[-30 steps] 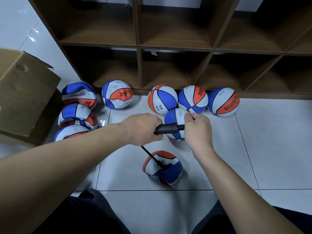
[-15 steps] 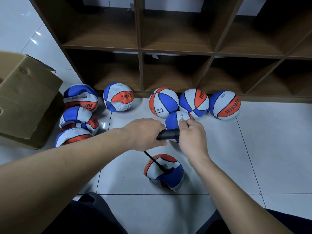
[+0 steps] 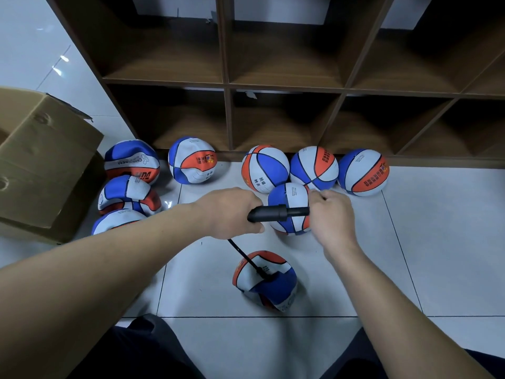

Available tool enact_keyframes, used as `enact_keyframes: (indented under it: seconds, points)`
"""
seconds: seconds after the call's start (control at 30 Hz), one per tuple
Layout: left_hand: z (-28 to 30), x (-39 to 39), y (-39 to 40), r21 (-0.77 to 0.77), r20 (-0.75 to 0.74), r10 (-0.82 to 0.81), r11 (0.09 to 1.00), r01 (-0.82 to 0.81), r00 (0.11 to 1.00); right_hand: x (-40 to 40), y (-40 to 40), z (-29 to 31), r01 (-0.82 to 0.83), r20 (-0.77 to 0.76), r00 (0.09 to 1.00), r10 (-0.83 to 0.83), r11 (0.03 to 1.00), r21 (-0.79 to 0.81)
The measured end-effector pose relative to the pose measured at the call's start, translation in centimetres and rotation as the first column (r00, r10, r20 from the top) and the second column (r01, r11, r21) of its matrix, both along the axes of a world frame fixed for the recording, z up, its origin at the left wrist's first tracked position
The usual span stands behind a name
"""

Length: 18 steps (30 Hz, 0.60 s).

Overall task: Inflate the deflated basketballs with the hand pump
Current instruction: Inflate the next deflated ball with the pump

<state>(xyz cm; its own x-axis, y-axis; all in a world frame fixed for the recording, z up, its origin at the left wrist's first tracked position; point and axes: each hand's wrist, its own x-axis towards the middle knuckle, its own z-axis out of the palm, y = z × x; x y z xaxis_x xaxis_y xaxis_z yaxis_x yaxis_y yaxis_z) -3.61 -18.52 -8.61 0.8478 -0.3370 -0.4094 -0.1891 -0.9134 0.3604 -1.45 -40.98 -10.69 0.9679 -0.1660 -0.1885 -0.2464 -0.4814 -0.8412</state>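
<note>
Both hands are wrapped around the hand pump (image 3: 276, 213), which sits level above the floor: left hand (image 3: 229, 213) is curled round the fat black barrel end, right hand (image 3: 329, 214) is fisted round the handle end, so the handle itself is hidden inside the fingers. Only one view here, the head cam looking down.

Straight below the grip, a thin black hose (image 3: 247, 259) runs down from under the left hand and into the deflated basketball (image 3: 265, 281) on the tiled floor (image 3: 437, 255). That ball is clearly caved in on top, right where the hose goes in.

Just behind the pump, partly covered by it, sits a rounder ball (image 3: 289, 196). Further back from the grip, three more round-looking ones are lined up against the base of the wooden shelf unit (image 3: 226, 86): one (image 3: 265, 168), a second (image 3: 314, 166) touching it, and a third (image 3: 363, 172) off to the right.

Left of the grip is the squashed bunch: one ball (image 3: 191, 160) by the shelf, then a stack of three dented ones (image 3: 131, 162), (image 3: 127, 194), (image 3: 117, 221) tight up against a cardboard box (image 3: 43, 165).

Dark trouser legs (image 3: 131, 354) show at the bottom, nearest the camera.
</note>
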Motion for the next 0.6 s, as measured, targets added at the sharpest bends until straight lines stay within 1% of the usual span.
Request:
enact_keyframes:
  seconds: [0.1, 0.2, 0.33, 0.6]
  points:
    - [0.3, 0.5, 1.3, 0.047, 0.013, 0.020, 0.999, -0.020, 1.000, 1.2, -2.5, 0.4, 0.107, -0.023, 0.994, -0.107, 0.994, 0.021]
    - [0.6, 0.5, 1.5, 0.101, 0.047, -0.001, 0.995, -0.004, 0.999, 1.2, -3.3, 0.3, 0.167, -0.072, 0.984, -0.164, 0.985, 0.045]
    - [0.3, 0.3, 1.2, 0.159, 0.089, -0.021, 0.987, 0.007, 0.996, 1.0, -2.9, 0.1, 0.174, -0.085, 0.982, -0.168, 0.982, 0.068]
    - [0.0, 0.0, 0.6, 0.164, 0.103, -0.042, 0.986, 0.024, 0.994, 0.0, -1.4, 0.1, 0.154, -0.057, 0.987, -0.149, 0.984, 0.087]
